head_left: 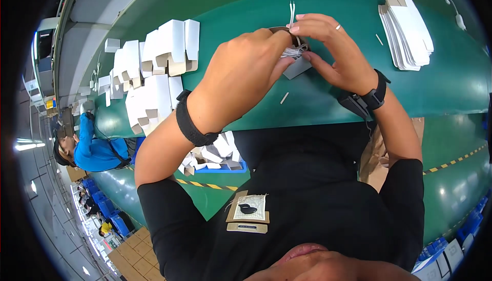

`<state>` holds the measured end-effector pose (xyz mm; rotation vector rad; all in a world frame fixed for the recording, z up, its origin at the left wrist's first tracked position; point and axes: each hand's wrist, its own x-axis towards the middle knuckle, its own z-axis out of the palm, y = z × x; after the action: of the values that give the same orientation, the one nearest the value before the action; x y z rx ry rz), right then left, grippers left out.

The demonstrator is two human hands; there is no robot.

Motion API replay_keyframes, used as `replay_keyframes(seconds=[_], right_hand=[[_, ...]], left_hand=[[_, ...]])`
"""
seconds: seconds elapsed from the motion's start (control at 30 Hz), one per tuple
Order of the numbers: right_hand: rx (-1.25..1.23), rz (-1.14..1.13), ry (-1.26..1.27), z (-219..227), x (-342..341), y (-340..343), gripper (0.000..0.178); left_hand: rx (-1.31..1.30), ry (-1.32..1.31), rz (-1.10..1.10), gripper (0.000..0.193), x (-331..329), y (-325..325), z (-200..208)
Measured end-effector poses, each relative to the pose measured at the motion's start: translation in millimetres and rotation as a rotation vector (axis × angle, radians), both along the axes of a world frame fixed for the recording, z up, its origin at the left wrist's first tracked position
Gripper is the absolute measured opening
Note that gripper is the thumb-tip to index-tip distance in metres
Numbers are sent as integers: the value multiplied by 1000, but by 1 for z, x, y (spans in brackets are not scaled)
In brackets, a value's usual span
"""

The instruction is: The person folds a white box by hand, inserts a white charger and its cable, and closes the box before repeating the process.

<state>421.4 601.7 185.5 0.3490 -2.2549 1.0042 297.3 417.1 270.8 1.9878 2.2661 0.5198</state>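
Note:
In front of me, over the green table, my left hand (248, 71) is closed, its fingers curled over a coiled white cable (295, 50). Two thin cable ends (292, 10) stick up past the fingertips. The cable sits at a small open box (297, 69) with a pale outside and a brown inside, partly hidden by the hands. Around the far and right sides of the box curves my right hand (341, 55), its thumb by the coil and its fingers near the cable ends.
Folded white cartons (169, 45) stand in rows at the left. A stack of flat white cartons (406, 32) lies at the right. Small white strips (284, 98) lie on the green table (328, 112). Below its edge is a blue bin (220, 169). A person in blue (100, 150) sits farther left.

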Motion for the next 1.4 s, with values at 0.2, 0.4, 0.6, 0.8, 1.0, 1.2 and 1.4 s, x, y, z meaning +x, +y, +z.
replay_keyframes(seconds=[0.2,0.4,0.6,0.8,1.0,1.2,1.4], right_hand=[[88,-61,7,-2,4,-1,51],[301,-189,25,-1,6,-12,43],[507,-296,-135,17,4,-20,38],[700,-278,-289,33,3,-18,33],[679,-215,-209,29,6,-11,35],[69,-67,-122,17,17,4,40],[-191,-67,-142,9,11,-5,38]], left_hand=[[95,-111,67,27,-1,4,-7],[96,92,-17,27,-7,5,-14],[174,144,30,25,-1,3,-31],[330,-4,103,23,-7,-2,-42],[342,-12,84,27,8,9,-44],[248,129,119,26,19,11,-49],[232,8,117,29,27,8,-42]])
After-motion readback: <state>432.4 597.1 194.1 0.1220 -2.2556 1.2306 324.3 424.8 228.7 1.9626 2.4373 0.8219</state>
